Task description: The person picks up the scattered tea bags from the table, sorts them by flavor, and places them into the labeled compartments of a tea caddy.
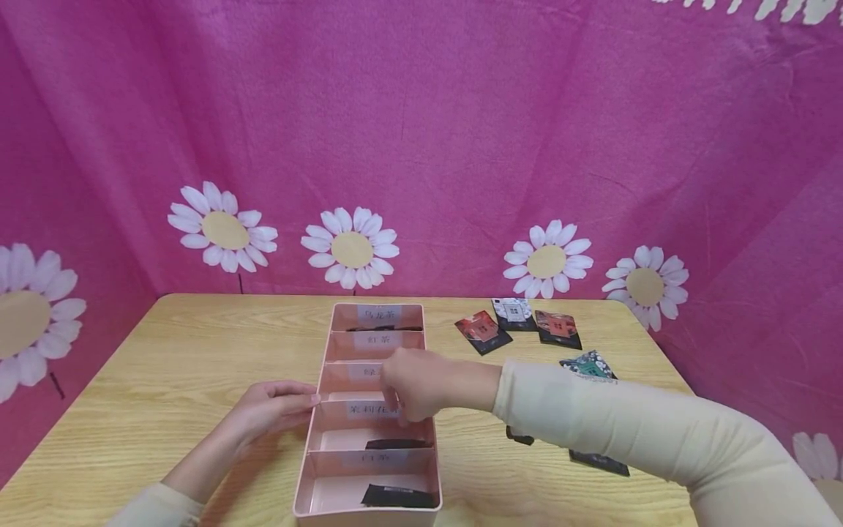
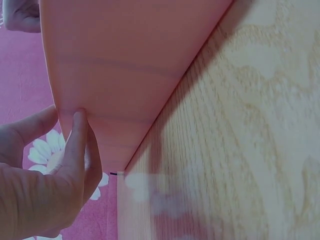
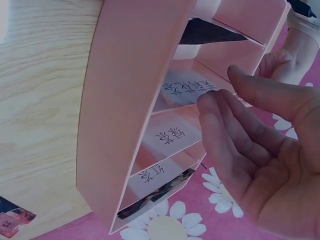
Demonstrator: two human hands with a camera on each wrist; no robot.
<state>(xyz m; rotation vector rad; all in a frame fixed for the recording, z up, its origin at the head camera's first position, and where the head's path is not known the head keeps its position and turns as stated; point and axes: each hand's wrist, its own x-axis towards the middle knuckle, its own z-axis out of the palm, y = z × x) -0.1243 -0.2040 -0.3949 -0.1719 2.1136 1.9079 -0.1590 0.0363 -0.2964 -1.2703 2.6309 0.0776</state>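
A long pink divided box (image 1: 303,476) stands on the table, with handwritten labels inside its compartments. My left hand (image 1: 279,406) is at its left wall; in the left wrist view the thumb is at the rim and the fingers press the outer wall. My right hand (image 1: 421,384) hovers over the middle compartments, thumb apart from the fingers, holding nothing in the right wrist view. Dark sachets lie in the nearest compartment (image 1: 400,496), the one behind it (image 1: 398,443) and the farthest one (image 1: 382,329).
Right of the box lie two red-and-black sachets (image 1: 484,331) (image 1: 558,329), a white-and-black sachet (image 1: 514,314) and a green-patterned sachet (image 1: 589,364). My right sleeve (image 1: 606,410) partly covers more dark sachets (image 1: 599,463). Behind the wooden table (image 1: 217,337) hangs a pink flowered cloth (image 1: 421,146).
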